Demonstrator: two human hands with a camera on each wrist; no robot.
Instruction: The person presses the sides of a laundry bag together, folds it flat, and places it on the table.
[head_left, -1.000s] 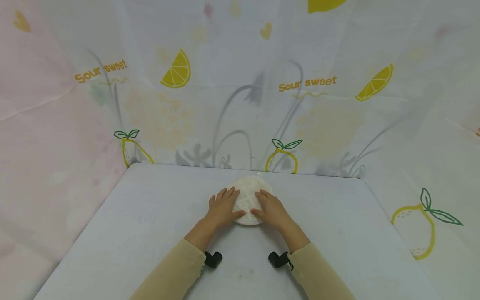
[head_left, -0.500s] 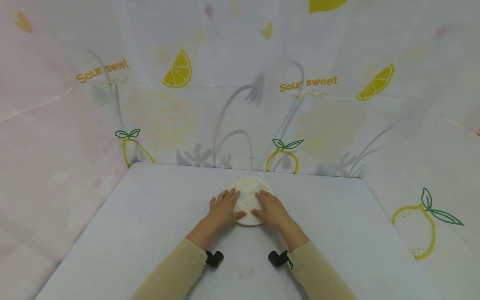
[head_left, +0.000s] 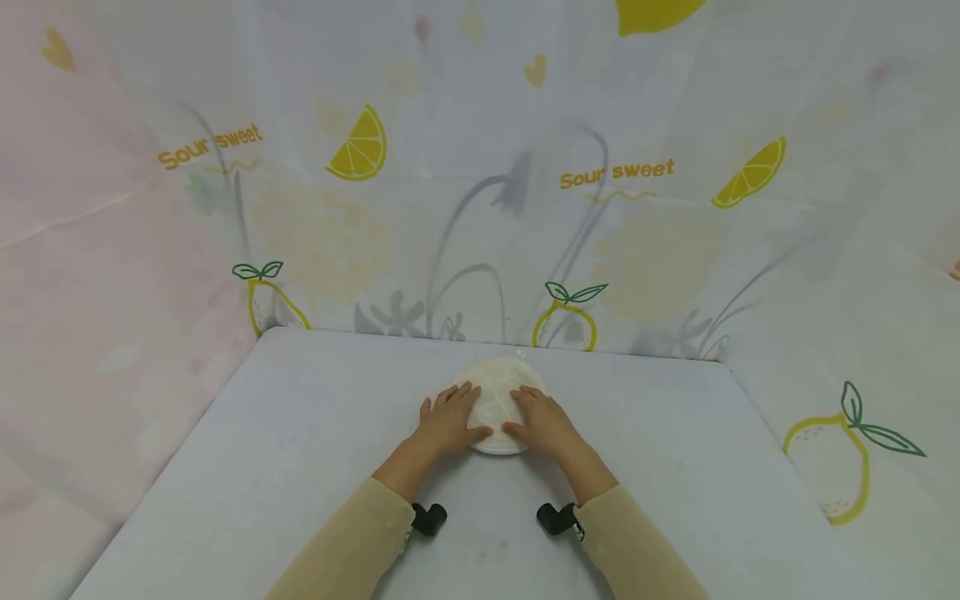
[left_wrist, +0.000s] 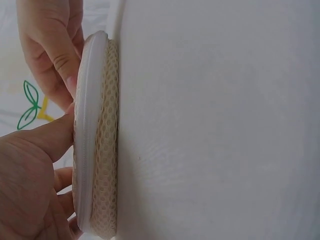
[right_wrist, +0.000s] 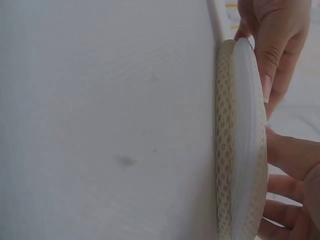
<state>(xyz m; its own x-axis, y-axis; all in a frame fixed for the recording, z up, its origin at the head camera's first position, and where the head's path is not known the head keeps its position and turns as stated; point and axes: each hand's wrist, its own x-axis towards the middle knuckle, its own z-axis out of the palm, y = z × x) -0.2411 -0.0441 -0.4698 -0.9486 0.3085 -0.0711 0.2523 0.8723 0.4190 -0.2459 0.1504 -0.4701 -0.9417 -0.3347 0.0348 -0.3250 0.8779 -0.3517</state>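
Observation:
A round, cream mesh laundry bag (head_left: 497, 408) lies flat toward the far side of the white table. In the left wrist view its honeycomb-mesh side wall (left_wrist: 107, 145) stands low and puffed, with a white zipper band (left_wrist: 90, 145) running round above it. My left hand (head_left: 447, 419) rests on the left part of its top, fingers spread and thumb pointing inward. Opposite, my right hand (head_left: 546, 423) touches the right part the same way. The two thumbs point at each other near the bag's front, a small gap between them. A little clear tab (head_left: 521, 354) shows at the far edge.
The white table (head_left: 300, 467) reaches back to a cloth backdrop (head_left: 480, 217) printed with lemons and lettering. Cloth also hangs along the left and right sides. Black wrist mounts (head_left: 430, 519) stick out from both beige sleeves (head_left: 352, 533).
Both hands and the bag keep their places. Only the head view has shifted slightly, so the scene sits a little lower in it.

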